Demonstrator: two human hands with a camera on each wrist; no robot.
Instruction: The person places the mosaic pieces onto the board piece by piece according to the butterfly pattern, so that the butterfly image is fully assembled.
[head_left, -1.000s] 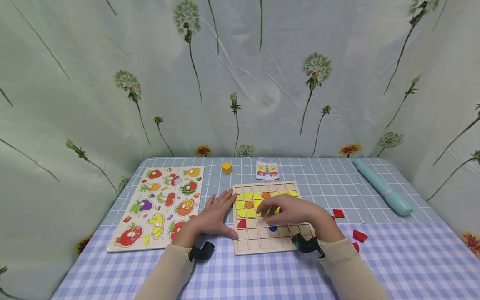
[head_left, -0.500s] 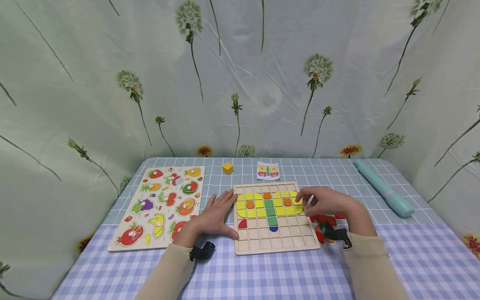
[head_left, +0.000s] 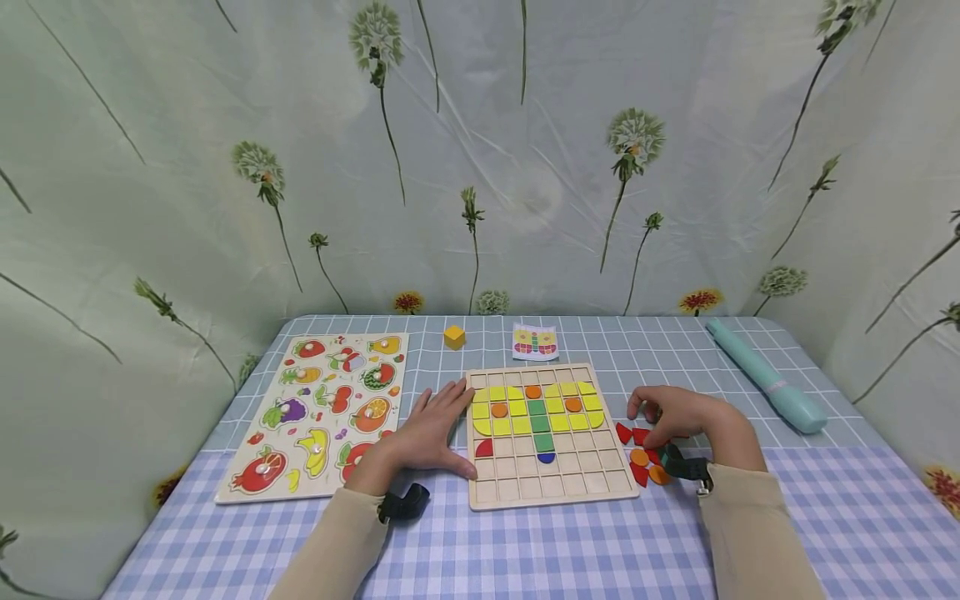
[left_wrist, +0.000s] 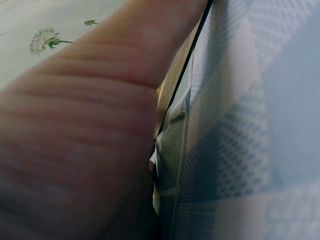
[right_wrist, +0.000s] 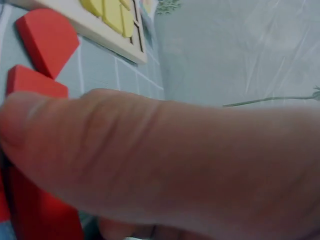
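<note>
A wooden grid board (head_left: 517,492) lies mid-table, holding yellow tiles (head_left: 521,425) in two wing shapes, green squares (head_left: 541,423) down the centre, orange discs (head_left: 498,409), a blue half-round tile (head_left: 546,457) and a red quarter-round tile (head_left: 484,447). My left hand (head_left: 423,437) rests at the board's left edge, fingers spread. Right of the board, my right hand (head_left: 690,417) reaches into loose red and orange tiles (head_left: 639,474), thumb and index finger apart. In the right wrist view, the thumb (right_wrist: 125,155) covers part of the red tiles (right_wrist: 50,40); what the fingertips touch is hidden.
A fruit peg puzzle (head_left: 330,417) lies on the left. Behind the board are a yellow cube (head_left: 453,337) and a small butterfly picture card (head_left: 535,342). A teal cylindrical roll (head_left: 765,375) lies at the far right. A floral curtain (head_left: 525,167) hangs behind.
My right hand has moved from above the board, past its right edge, to the loose tiles, uncovering the green squares and right yellow wing. My left hand has stayed still.
</note>
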